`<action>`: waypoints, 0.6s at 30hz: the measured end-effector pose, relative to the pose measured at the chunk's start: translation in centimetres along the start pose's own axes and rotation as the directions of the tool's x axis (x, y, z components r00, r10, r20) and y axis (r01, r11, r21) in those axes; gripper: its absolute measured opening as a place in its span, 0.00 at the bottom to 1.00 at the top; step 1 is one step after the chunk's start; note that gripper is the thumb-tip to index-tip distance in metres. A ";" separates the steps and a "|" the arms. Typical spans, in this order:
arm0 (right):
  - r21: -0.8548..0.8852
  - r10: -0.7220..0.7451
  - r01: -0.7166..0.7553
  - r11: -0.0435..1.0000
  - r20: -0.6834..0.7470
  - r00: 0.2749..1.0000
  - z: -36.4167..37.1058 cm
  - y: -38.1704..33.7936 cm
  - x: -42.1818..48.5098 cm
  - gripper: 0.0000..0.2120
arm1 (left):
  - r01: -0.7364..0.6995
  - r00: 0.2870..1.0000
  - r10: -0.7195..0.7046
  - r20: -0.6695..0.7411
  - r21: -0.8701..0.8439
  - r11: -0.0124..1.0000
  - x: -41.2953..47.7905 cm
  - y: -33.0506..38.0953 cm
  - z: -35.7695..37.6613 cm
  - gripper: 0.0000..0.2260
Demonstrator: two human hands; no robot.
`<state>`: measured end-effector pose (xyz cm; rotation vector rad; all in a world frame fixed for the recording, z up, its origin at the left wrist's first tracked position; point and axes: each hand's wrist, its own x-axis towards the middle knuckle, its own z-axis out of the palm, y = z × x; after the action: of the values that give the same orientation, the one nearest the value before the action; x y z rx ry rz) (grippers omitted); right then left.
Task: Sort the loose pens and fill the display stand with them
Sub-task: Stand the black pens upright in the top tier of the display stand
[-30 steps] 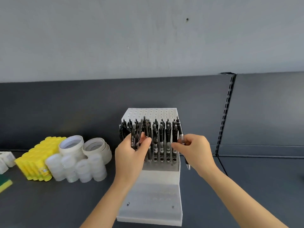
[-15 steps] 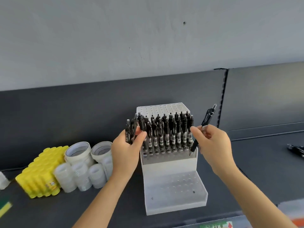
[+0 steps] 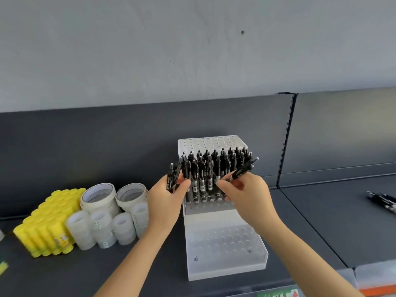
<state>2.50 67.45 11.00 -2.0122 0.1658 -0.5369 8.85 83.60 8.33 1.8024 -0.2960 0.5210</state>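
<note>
Here, in the middle of the frame, a stepped display stand of translucent white plastic (image 3: 225, 260) sits on a dark grey metal shelf (image 3: 321, 228). Its middle step carries rows of upright black click pens (image 3: 211, 174), packed close together. Rows of round holes show in the low front step and in the top step behind the pens.

The left hand (image 3: 166, 202) is at the stand's left side, its fingers and thumb curled round a small bunch of black pens (image 3: 173, 179). The bunch is held nearly upright, just beside the leftmost standing pens. The right hand (image 3: 246, 198) is in front of the right half of the middle step. It pinches a single black pen (image 3: 243, 170) that tilts, with its clicker end toward the upper right and its lower end hidden in the fingers.

At the right edge of the frame, well apart from the stand, a few loose black pens (image 3: 381, 201) lie on the shelf, blurred. In the lower left a block of yellow glue sticks (image 3: 47, 224) stands beside two wide rolls of white tape (image 3: 99, 197), with small rolls of clear tape (image 3: 102, 229) in front of them. A slotted dark upright (image 3: 286, 142) splits the shelf's back panel at the right, below a pale grey wall (image 3: 192, 50).
</note>
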 end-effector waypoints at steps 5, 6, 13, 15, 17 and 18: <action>-0.104 -0.013 0.022 0.994 0.088 0.996 0.7 0.4 1.2 0.12 | -0.002 1.000 0.002 0.009 0.073 0.997 -0.5 -1.0 0.5 0.07; -0.125 -0.017 0.029 0.992 0.100 0.995 0.8 0.5 1.3 0.13 | 0.000 1.000 0.000 0.006 0.082 0.997 -0.6 -1.2 0.6 0.06; -0.245 -0.109 0.139 0.959 0.132 0.985 1.6 -0.1 1.9 0.11 | -0.017 0.999 0.020 -0.026 0.112 0.994 -0.8 -2.1 0.7 0.03; -0.333 -0.112 0.157 0.930 0.153 0.982 1.9 -0.2 2.0 0.11 | -0.021 0.999 0.025 -0.035 0.101 0.995 -1.0 -2.3 0.7 0.03; -0.392 -0.108 0.167 0.905 0.167 0.980 2.2 -0.2 2.2 0.11 | 0.000 0.999 0.003 -0.047 0.055 0.998 -1.3 -2.4 0.6 0.04; -0.395 -0.112 0.173 0.902 0.173 0.979 2.4 -0.3 2.3 0.11 | 0.023 0.998 -0.021 -0.053 0.027 0.999 -1.4 -2.4 0.5 0.06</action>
<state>5.56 68.77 10.94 -2.4799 0.0407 -0.4703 8.84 83.73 5.52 1.8141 -0.2331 0.5587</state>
